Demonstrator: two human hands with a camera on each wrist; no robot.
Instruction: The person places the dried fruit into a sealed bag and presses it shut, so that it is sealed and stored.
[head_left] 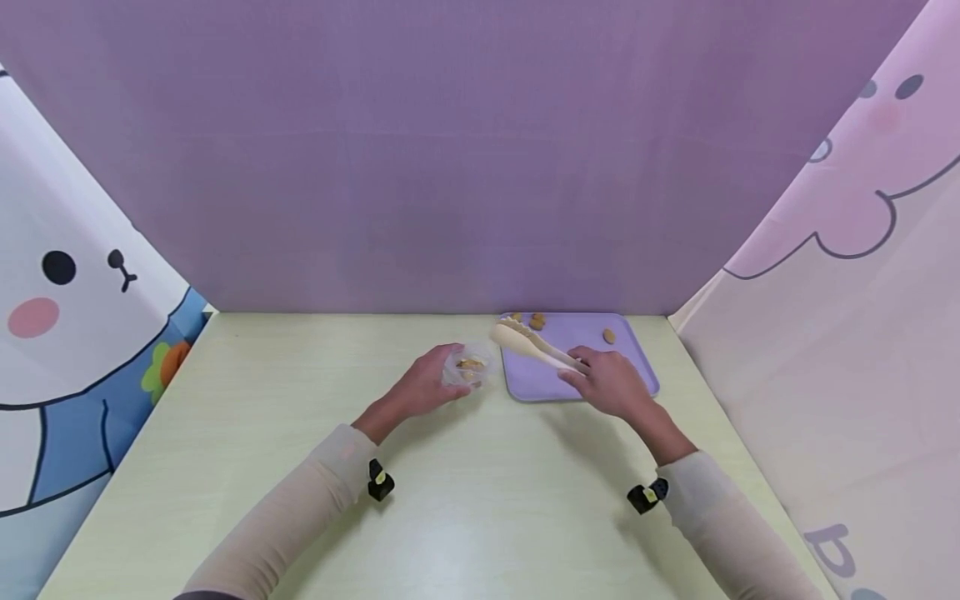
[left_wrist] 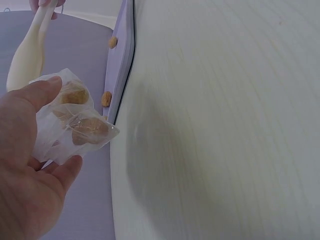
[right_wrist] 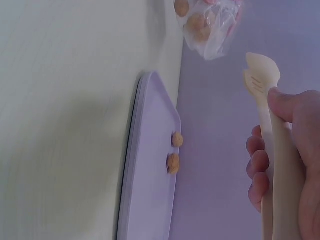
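My left hand (head_left: 431, 383) holds a small clear plastic bag (left_wrist: 102, 145) between thumb and fingers. Several walnuts (left_wrist: 90, 131) show through its thin film. In the right wrist view, my right hand (right_wrist: 300, 145) grips a pair of cream tongs (right_wrist: 287, 190), thumb on one arm and fingers round the other. Their tips are close together, with nothing seen between them. In the head view the tongs (head_left: 517, 342) reach left over the tray, toward the bag. Two walnuts (head_left: 537, 321) lie at the tray's far left corner and another walnut (head_left: 609, 336) farther right.
The shallow purple tray (head_left: 540, 392) lies at the back right of the pale wooden table (head_left: 450, 517), close to the purple backdrop (head_left: 420, 167). Printed cloth panels (head_left: 847, 333) rise on both sides. A small black wrist camera (head_left: 380, 481) hangs beneath each sleeve.
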